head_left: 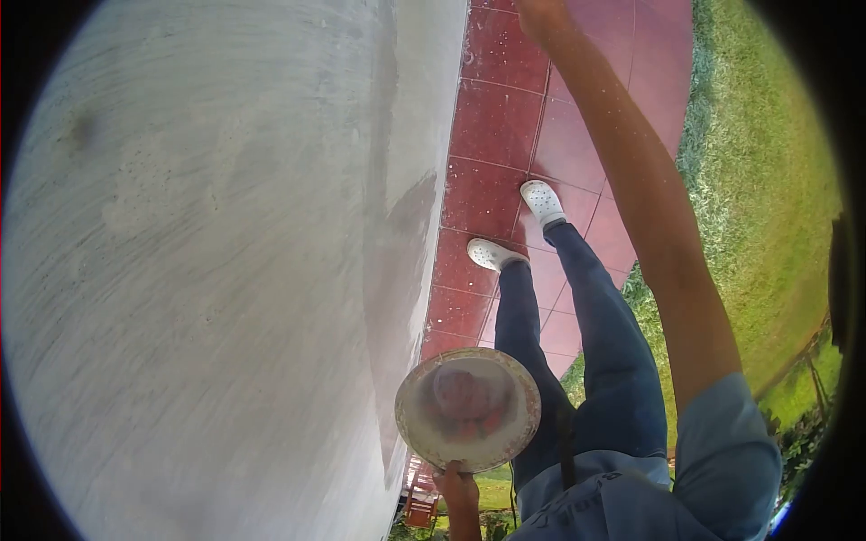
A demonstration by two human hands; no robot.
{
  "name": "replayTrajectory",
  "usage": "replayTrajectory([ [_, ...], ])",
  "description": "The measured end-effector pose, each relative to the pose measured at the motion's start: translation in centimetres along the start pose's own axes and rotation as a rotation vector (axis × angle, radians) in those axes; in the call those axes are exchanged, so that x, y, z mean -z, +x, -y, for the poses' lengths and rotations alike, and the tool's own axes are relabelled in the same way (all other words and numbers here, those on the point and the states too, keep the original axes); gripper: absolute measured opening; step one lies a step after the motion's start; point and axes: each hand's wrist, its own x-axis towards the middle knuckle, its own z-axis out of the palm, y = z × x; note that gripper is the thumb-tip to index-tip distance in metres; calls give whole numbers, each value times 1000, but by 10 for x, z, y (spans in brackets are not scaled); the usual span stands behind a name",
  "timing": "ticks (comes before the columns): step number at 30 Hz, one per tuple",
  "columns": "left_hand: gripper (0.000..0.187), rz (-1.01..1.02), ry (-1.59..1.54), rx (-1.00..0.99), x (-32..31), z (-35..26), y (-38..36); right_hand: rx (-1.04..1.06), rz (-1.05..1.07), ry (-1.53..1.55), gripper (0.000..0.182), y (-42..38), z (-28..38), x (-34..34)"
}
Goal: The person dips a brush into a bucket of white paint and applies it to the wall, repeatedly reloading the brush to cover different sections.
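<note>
My left hand [458,488] grips the near rim of a round, shallow basin [408,424], its fingers partly hidden underneath. The basin's edge is crusted and spotted, and a blurred pinkish shape, perhaps a reflection, shows inside. Close by on the left rises a large pale grey wall [225,270] with curved streaks across its surface. A darker strip runs along the wall's lower part. My right arm stretches away to the top of the view. There my right hand [541,18] is cut off by the frame edge, with its fingers out of sight.
Red tiles [492,117] spotted with white run along the wall's foot, under my white clogs [542,200]. Grass [758,180] borders the tiled path on the right. A reddish-brown slatted object [421,507], possibly a chair, stands beyond the basin at the bottom.
</note>
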Motion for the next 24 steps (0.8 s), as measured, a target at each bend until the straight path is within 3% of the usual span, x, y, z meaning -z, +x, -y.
replayTrajectory([
  [1,59,3,-4,-4,-1,0,0,-63,-12,-20,42,-37,-11,-19],
  [3,59,-15,-14,10,-1,1,-7,92,246,-298,48,-141,-55,-53],
  [4,59,-15,-14,10,-1,1,-9,122,280,-270,53,-216,-58,-64],
  [5,60,-25,0,18,-2,0,-9,-90,442,-156,53,-281,-55,-59],
  [6,61,-36,13,27,-3,1,-11,-138,565,-153,55,-336,-64,-47],
  [7,61,-26,7,26,-6,6,-12,-409,815,-207,57,-374,-60,-31],
  [8,63,-37,-5,21,-7,10,-11,-406,1001,-215,58,-402,-70,-13],
  [9,64,-59,-1,15,-7,9,-13,-365,1179,-188,55,-402,-67,3],
  [10,64,-70,18,14,-2,5,-16,-380,1167,-175,55,-401,-70,12],
  [12,65,-22,9,13,5,11,-13,-475,1471,-165,51,-368,-86,23],
  [14,67,-54,-16,46,23,23,-3,-410,1548,-340,49,-308,-90,18],
  [15,68,-47,-11,43,22,21,-6,-252,1424,-291,51,-275,-97,18],
  [16,69,-36,-11,39,22,20,-6,-308,1316,-305,49,-233,-92,12],
  [17,69,-34,-11,38,26,21,-6,-376,1377,-474,50,-182,-64,8],
  [19,67,-8,-49,8,33,26,-2,-278,1172,-546,46,-122,-47,17],
  [21,66,-30,-25,23,5,10,-16,-372,982,-585,46,-81,-22,32],
  [23,66,-45,3,43,0,5,-17,-396,630,-407,48,-57,-36,47],
  [24,65,-41,-19,57,8,9,-10,-396,632,-412,48,-60,-33,42],
])
